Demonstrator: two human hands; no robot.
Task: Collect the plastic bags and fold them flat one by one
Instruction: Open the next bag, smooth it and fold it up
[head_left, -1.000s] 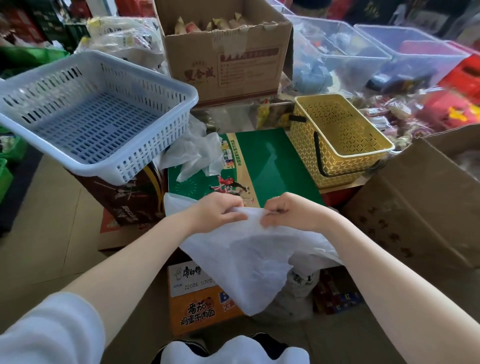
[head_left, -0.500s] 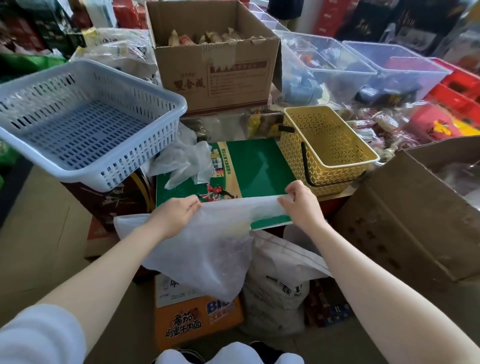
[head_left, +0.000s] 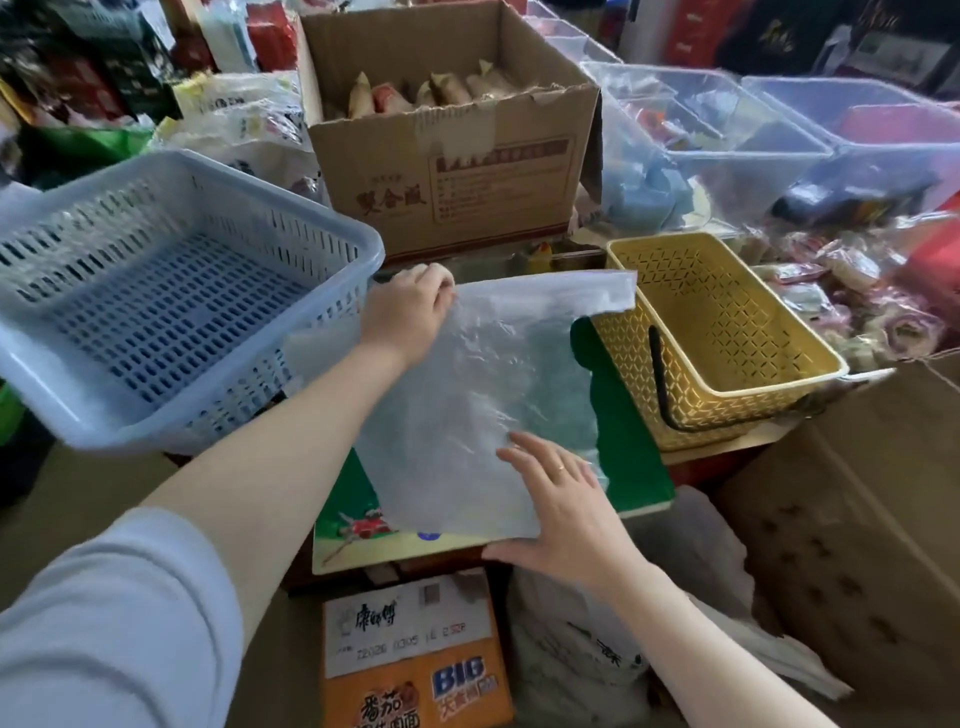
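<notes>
One bag (head_left: 478, 395) now lies spread on the green box (head_left: 628, 415), no longer hanging from both hands. Left hand (head_left: 410, 312) pinches its far corner; right hand (head_left: 566, 514) presses it with straight fingers. Folding can likely begin.

- Bright, even, diffuse light; shadows soft and faint
- Wide-angle bowing toward the edges
- Motion blur overall, strongest on the blue basket (head_left: 171, 291) and the near sleeve (head_left: 104, 623)
</notes>
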